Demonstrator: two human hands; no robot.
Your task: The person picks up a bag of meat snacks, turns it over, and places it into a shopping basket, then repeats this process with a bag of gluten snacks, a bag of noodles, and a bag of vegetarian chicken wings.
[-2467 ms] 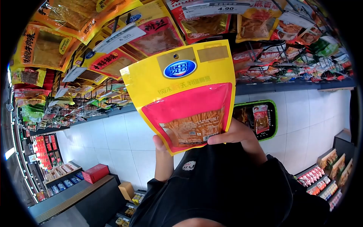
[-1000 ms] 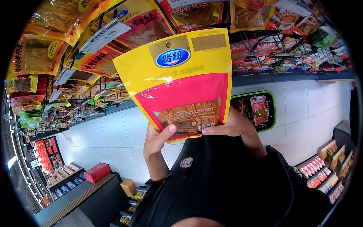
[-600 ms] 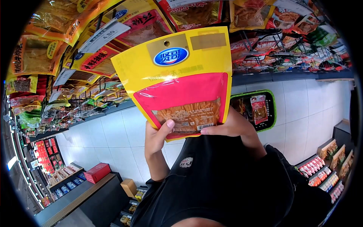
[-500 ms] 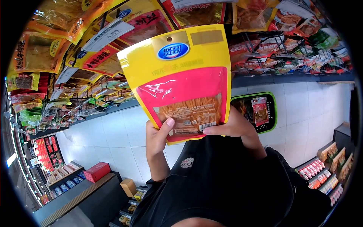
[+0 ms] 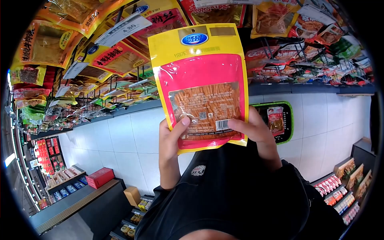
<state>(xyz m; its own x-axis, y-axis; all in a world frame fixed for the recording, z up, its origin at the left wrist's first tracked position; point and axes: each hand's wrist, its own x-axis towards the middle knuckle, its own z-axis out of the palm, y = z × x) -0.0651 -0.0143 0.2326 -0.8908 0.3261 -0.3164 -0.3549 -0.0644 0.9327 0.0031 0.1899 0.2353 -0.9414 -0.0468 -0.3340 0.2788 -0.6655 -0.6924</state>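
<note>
Both hands hold up a yellow and pink snack packet (image 5: 202,72) by its lower corners. Its back faces me, with a blue oval logo at the top and a clear window showing brown strips, fine print and a barcode. My left hand (image 5: 171,134) grips the lower left edge, thumb flat on the front. My right hand (image 5: 256,131) pinches the lower right side, its thumb beside the barcode. The other fingers of both hands are hidden behind the packet.
Racks of hanging snack packets (image 5: 116,56) with price tags (image 5: 124,30) run ahead and to both sides. A green-rimmed basket (image 5: 291,124) holding a red packet (image 5: 276,120) stands on the tiled floor. A red box (image 5: 100,178) sits on a counter behind left.
The packet has shifted right and become more upright, and its window now shows more clearly. My right thumb has moved right, uncovering more of the lower print. Both hands keep their grip.
</note>
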